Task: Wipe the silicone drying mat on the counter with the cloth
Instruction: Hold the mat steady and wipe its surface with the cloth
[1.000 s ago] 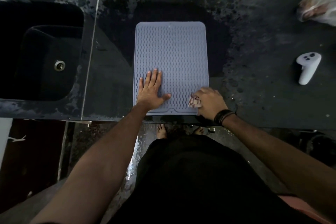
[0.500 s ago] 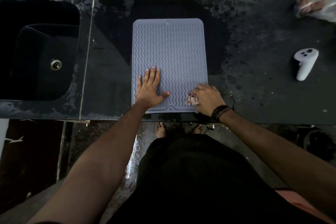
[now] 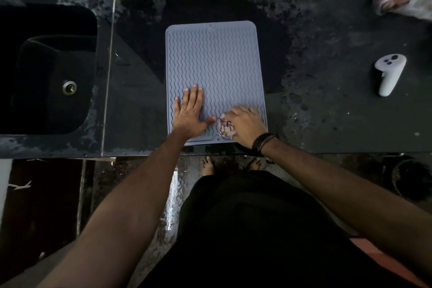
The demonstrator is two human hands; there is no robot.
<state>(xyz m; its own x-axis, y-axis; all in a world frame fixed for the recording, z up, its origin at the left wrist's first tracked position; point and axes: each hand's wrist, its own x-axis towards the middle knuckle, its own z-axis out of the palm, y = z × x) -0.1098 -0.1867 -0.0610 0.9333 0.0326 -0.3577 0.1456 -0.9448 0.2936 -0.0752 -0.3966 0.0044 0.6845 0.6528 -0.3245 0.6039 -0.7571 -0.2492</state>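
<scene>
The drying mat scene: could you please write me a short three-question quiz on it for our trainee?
1. True or false: the left hand lies flat on the drying mat with straight fingers.
2. Which hand holds the cloth? A) left hand B) right hand C) neither
3. Fill in: the white controller lies on the counter to the ____ of the mat, while the sink is on the other side.

Key:
1. True.
2. B; the right hand grips the bunched cloth at the mat's near edge.
3. Right.
</scene>
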